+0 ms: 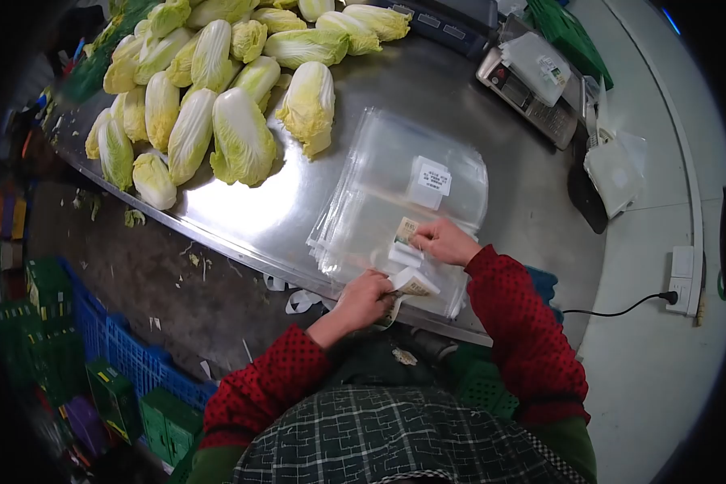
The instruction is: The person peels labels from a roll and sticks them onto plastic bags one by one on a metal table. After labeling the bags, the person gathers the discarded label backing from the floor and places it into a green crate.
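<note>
A stack of clear plastic bags (371, 173) lies on the metal table in front of me, with white printed labels (432, 179) showing on its upper part. My left hand (363, 298) is closed around a strip of labels (415, 284) at the table's near edge; part of the strip is hidden under the fingers. Over the lower part of the bags, my right hand (450, 242) pinches the edge of a small beige and green label (406, 231). A white piece of the strip shows between the two hands.
Many napa cabbages (242, 137) are piled on the table's (355, 89) far left. A scale (532, 105) with bags on it stands at the far right. Blue and green crates (165, 375) are on the floor at left. A black cable (621, 313) runs to a wall socket.
</note>
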Available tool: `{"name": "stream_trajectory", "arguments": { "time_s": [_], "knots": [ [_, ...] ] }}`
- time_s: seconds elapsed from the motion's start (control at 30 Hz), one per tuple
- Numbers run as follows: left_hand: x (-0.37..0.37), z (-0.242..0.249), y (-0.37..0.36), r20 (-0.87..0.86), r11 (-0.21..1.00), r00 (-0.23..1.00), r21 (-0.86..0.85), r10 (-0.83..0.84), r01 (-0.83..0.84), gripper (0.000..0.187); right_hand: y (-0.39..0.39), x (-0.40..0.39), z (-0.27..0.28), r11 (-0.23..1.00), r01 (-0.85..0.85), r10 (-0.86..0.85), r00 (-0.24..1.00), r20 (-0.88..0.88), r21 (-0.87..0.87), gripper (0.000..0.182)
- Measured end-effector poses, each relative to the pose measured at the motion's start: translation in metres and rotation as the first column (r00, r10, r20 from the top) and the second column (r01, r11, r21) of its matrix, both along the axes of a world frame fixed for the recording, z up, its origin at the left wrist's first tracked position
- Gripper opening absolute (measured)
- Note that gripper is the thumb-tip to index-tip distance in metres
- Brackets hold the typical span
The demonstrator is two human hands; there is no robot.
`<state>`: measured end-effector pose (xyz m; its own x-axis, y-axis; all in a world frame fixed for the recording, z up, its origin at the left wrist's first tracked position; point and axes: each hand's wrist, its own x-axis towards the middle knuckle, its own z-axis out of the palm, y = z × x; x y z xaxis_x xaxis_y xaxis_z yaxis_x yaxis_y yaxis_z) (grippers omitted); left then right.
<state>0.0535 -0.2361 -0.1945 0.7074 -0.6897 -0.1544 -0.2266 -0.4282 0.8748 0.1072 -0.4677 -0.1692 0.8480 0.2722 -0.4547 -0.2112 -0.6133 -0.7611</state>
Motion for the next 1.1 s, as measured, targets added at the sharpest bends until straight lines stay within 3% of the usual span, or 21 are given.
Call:
{"name": "stream_trajectory", "arguments": {
  "time_s": [0.07, 0.13, 0.17, 0.23, 0.27, 0.33, 0.43, 0.5, 0.57, 0.6, 0.63, 0.67, 0.73, 0.77, 0.8, 0.83, 0.9, 0.97, 1.0, 1.03, 1.1],
  "knots": [
    [-0.001, 0.006, 0.001, -0.001, 1.000, 1.000, 0.014, 0.004, -0.004, 0.015, 0.001, -0.003, -0.012, 0.999, -0.032, 0.032, 0.999, -0.011, -0.035, 0.024],
    [-0.006, 0.029, 0.004, -0.314, 0.998, 0.949, -0.066, -0.032, 0.012, 0.012, 0.004, -0.009, -0.017, 0.993, -0.066, 0.065, 0.998, -0.006, -0.102, 0.025],
    [-0.009, 0.040, 0.003, -0.253, 0.989, 0.960, -0.105, -0.124, 0.100, 0.013, 0.005, -0.011, -0.018, 0.993, -0.067, 0.066, 0.998, -0.009, -0.100, 0.025],
    [-0.007, 0.041, -0.006, -0.060, 0.951, 0.998, -0.308, -0.029, 0.009, 0.012, 0.008, -0.014, -0.019, 0.994, -0.025, 0.034, 0.996, 0.085, -0.106, 0.019],
    [-0.002, 0.028, -0.008, -0.054, 0.951, 0.998, -0.311, -0.026, 0.008, 0.012, 0.004, -0.010, -0.015, 0.994, -0.027, 0.037, 0.995, 0.091, -0.109, 0.019],
    [0.012, -0.004, -0.011, -0.009, 0.975, 0.988, -0.157, 0.156, -0.156, 0.013, -0.006, 0.000, 0.003, 0.950, 0.305, -0.252, 0.881, 0.401, -0.072, 0.015],
    [0.008, -0.014, -0.006, -0.129, 0.988, 0.980, -0.020, 0.150, -0.154, 0.016, -0.006, -0.005, 0.045, 0.957, 0.291, -0.274, 0.912, 0.305, -0.011, 0.014],
    [0.016, -0.001, -0.007, -0.112, 0.989, 0.984, -0.028, 0.141, -0.145, 0.017, -0.008, 0.004, 0.071, 0.954, 0.294, -0.298, 0.917, 0.264, 0.057, 0.017],
    [0.012, 0.008, -0.009, -0.228, 0.972, 0.946, 0.000, 0.229, -0.236, 0.015, 0.016, -0.030, 0.036, 0.999, 0.043, -0.044, 0.941, 0.335, 0.010, 0.021],
    [0.013, 0.007, -0.006, -0.201, 0.977, 0.956, 0.045, 0.214, -0.210, 0.017, 0.022, -0.036, 0.035, 0.999, 0.038, -0.038, 0.942, 0.333, 0.009, 0.021],
    [0.012, 0.006, -0.006, -0.208, 0.975, 0.953, 0.047, 0.222, -0.217, 0.017, 0.026, -0.042, 0.033, 0.980, 0.148, -0.177, 0.956, 0.236, 0.134, 0.022],
    [0.010, 0.005, -0.005, -0.064, 0.957, 0.963, -0.106, 0.263, -0.269, 0.018, 0.030, -0.050, 0.032, 0.930, 0.274, -0.308, 0.945, 0.113, 0.244, 0.024],
    [0.017, 0.006, -0.008, 0.133, 0.901, 0.941, -0.356, 0.311, -0.248, 0.021, 0.037, -0.057, 0.040, 0.950, 0.237, -0.269, 0.953, 0.142, 0.204, 0.022],
    [0.017, 0.009, -0.008, 0.134, 0.901, 0.941, -0.357, 0.309, -0.245, 0.021, 0.039, -0.059, 0.043, 0.968, 0.192, -0.220, 0.960, 0.174, 0.161, 0.020],
    [0.017, 0.016, -0.008, -0.170, 0.912, 0.951, -0.282, 0.258, -0.297, 0.021, 0.040, -0.062, 0.044, 0.969, 0.191, -0.218, 0.960, 0.174, 0.159, 0.020],
    [0.017, 0.022, -0.007, -0.461, 0.925, 0.863, -0.195, 0.206, -0.325, 0.021, 0.041, -0.065, 0.044, 0.970, 0.219, -0.239, 0.940, 0.245, 0.105, 0.018],
    [0.000, 0.026, -0.005, -0.474, 0.875, 0.831, -0.221, 0.290, -0.431, 0.025, 0.040, -0.064, 0.049, 0.966, 0.251, -0.255, 0.914, 0.314, 0.055, 0.016],
    [-0.017, 0.027, 0.011, -0.406, 0.907, 0.831, -0.014, 0.380, -0.421, 0.028, 0.033, -0.049, 0.058, 0.973, 0.230, -0.210, 0.810, 0.547, 0.032, 0.015],
    [-0.022, 0.038, 0.021, -0.294, 0.910, 0.866, 0.030, 0.404, -0.414, 0.028, 0.024, -0.035, 0.056, 0.972, 0.233, -0.215, 0.813, 0.541, 0.037, 0.015],
    [-0.028, 0.037, 0.026, -0.293, 0.911, 0.867, 0.036, 0.403, -0.411, 0.028, 0.013, -0.018, 0.054, 0.946, 0.305, -0.321, 0.828, 0.461, 0.110, 0.019],
    [-0.041, 0.033, 0.034, -0.469, 0.892, 0.783, 0.027, 0.409, -0.450, 0.027, 0.011, -0.010, 0.039, 0.910, 0.374, -0.415, 0.829, 0.375, 0.179, 0.024]
  ]
}}
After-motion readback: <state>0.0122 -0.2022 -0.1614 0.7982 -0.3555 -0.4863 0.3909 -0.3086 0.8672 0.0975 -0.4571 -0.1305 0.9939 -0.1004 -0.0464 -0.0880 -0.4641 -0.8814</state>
